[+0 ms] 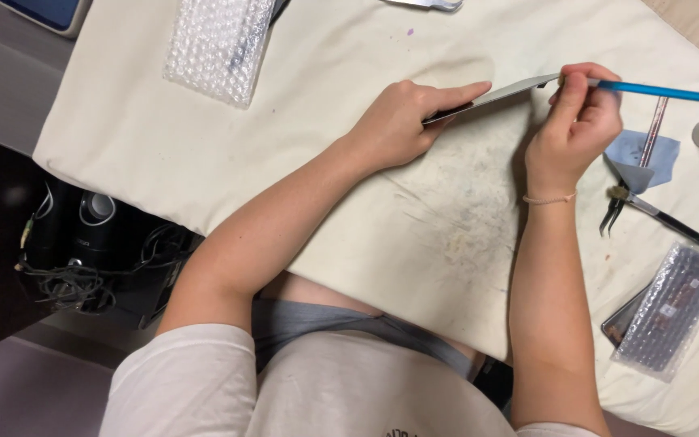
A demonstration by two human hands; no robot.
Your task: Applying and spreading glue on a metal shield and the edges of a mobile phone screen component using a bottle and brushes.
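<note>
My left hand (398, 121) steadies a thin flat panel (499, 95), perhaps a tablet, while my right hand (574, 129) grips a blue tool (661, 92).

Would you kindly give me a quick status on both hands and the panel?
Left hand steadies thin grey panel, tilted on edge over cloth. Right hand holds blue tool at panel's far corner. Tweezers lie apart; nothing obstructing.

Both forearms outstretched, left hand (398, 121) curled with forefinger straight, right hand (576, 121) in a pinching fist
</note>
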